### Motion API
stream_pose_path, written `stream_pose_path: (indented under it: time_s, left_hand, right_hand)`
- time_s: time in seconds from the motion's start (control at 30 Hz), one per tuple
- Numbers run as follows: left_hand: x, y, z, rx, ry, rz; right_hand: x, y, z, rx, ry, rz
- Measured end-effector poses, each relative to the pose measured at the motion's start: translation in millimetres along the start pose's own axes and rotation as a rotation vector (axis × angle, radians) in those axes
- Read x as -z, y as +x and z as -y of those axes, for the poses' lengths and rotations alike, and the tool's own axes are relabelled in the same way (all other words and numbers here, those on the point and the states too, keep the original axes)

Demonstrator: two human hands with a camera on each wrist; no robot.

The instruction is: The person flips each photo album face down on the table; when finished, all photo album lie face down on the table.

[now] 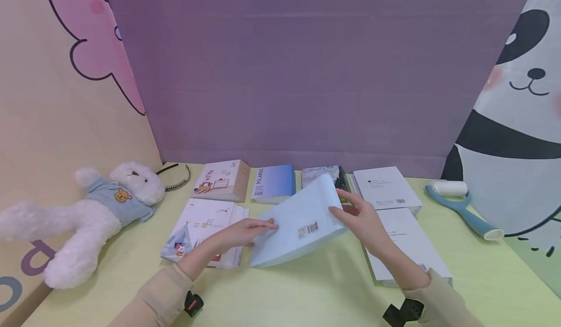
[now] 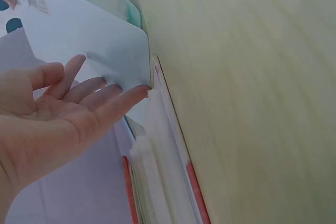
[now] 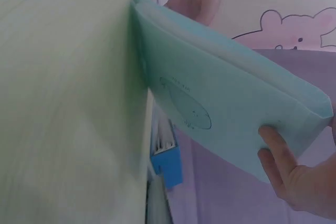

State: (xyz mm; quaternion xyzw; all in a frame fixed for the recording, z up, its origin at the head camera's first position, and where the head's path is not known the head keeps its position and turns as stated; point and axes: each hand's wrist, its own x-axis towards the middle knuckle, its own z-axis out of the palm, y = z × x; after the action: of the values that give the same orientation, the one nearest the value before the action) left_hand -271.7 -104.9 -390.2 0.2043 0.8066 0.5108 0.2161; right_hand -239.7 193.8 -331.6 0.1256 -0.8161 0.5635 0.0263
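Note:
A light blue rounded-corner notebook (image 1: 293, 225) is tilted above the table, its barcode face toward the head camera. My right hand (image 1: 361, 220) pinches its right end between thumb and fingers. In the right wrist view, fingertips (image 3: 273, 142) press the pale teal cover, which carries a line drawing. My left hand (image 1: 243, 232) is at the notebook's left side. Its extended fingers (image 2: 113, 100) touch the barcode face in the left wrist view. The notebook's lower left corner is close over the table, beside a white illustrated book (image 1: 201, 225).
Behind stand a pinkish book (image 1: 221, 181), a blue Polaroid book (image 1: 273, 183) and a dark patterned book (image 1: 322, 173). White books (image 1: 385, 186) lie right, near a blue-handled lint roller (image 1: 464, 210). A plush bear (image 1: 109, 205) and a headband (image 1: 177, 183) lie left.

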Motion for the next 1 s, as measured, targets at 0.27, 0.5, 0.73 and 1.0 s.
stream_pose_path:
  time_s: [0.27,0.5,0.73,1.0]
  left_hand:
    - [3.8,-1.1,2.3,0.021,0.105,0.007]
    - [3.1,0.1,1.5,0.042,0.15,0.034]
    - [3.9,0.6,1.5,0.054,0.176,0.104]
    - [2.5,-0.2,0.1,0.036,0.197,0.154]
  right_hand:
    - [1.6,-3.5,-25.5,-0.086,-0.089,-0.005]
    - [5.3,-6.6,-37.4,-0.149,-0.212,0.0]
    - [9.3,-6.7,-46.6,-0.204,-0.372,0.055]
    - [8.3,-4.7,-59.2,-0.151,-0.48,0.105]
